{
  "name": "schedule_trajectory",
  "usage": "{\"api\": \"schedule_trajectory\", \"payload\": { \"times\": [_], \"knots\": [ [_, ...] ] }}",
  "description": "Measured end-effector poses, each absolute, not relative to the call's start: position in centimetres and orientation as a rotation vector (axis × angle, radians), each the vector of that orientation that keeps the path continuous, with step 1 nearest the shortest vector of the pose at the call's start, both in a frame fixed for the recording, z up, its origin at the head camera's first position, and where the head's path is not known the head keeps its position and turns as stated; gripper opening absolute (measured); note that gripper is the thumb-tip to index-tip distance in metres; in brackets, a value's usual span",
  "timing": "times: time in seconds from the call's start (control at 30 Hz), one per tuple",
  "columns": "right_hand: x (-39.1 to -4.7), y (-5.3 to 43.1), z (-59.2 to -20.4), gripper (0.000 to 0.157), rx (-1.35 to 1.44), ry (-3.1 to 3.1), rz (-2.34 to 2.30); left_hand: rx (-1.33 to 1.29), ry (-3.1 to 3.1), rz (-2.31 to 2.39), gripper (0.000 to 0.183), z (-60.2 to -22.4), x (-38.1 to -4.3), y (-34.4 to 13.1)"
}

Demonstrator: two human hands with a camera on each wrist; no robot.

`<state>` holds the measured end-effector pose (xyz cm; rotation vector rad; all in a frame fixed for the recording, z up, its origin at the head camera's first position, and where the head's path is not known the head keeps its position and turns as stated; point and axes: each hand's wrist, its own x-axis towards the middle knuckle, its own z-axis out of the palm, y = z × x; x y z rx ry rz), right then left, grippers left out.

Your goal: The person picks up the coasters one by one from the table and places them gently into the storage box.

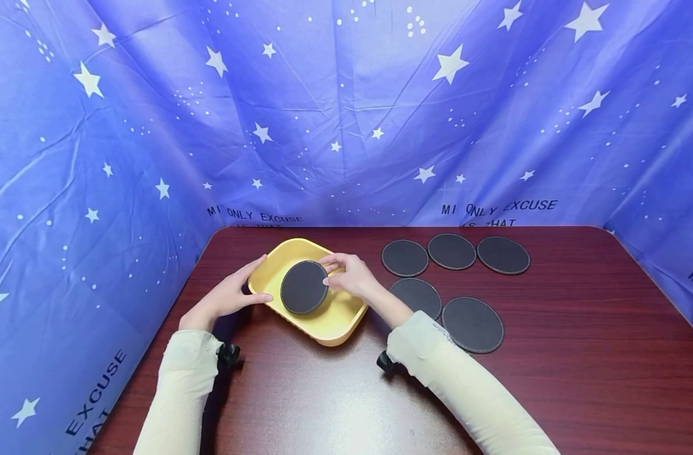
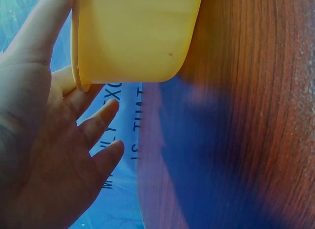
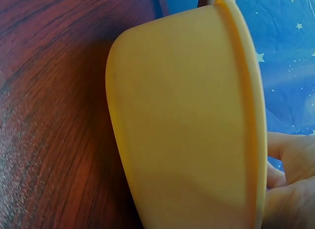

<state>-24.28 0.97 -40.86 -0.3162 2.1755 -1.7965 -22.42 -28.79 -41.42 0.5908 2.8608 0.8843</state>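
In the head view, a yellow plastic bin (image 1: 346, 319) with rounded corners stands on the table at centre left. My left hand (image 1: 229, 294) holds its left end, with the thumb at the near rim and the fingers along the left side. The left wrist view shows the other fingers of that hand (image 2: 54, 135) spread below the bin's rim (image 2: 78, 47). My right hand (image 1: 351, 276) pinches the right edge of a round black coaster (image 1: 303, 287) over the inside of the bin. In the right wrist view the bin's wall (image 3: 187, 106) hides the coaster and most of that hand (image 3: 293, 170).
Several more round black coasters (image 1: 451, 251) lie to the right of the bin on the dark red wooden table (image 1: 580, 354). One coaster (image 1: 417, 297) is partly covered by my right forearm. A blue star-patterned curtain (image 1: 341, 114) hangs behind and beside the table.
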Motion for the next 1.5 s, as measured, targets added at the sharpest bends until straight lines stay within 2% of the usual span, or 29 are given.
{"api": "schedule_trajectory", "payload": {
  "times": [1.07, 1.5],
  "knots": [
    [-24.4, -0.2, -41.3, 0.041, -0.229, 2.311, -1.584, 0.583, 2.861, 0.879, 0.094, -41.4, -22.6, -28.8],
    [-24.4, -0.2, -41.6, 0.043, -0.243, 2.324, -1.457, 0.577, 2.855, 0.884, 0.094, -41.3, -22.4, -28.7]
  ]
}}
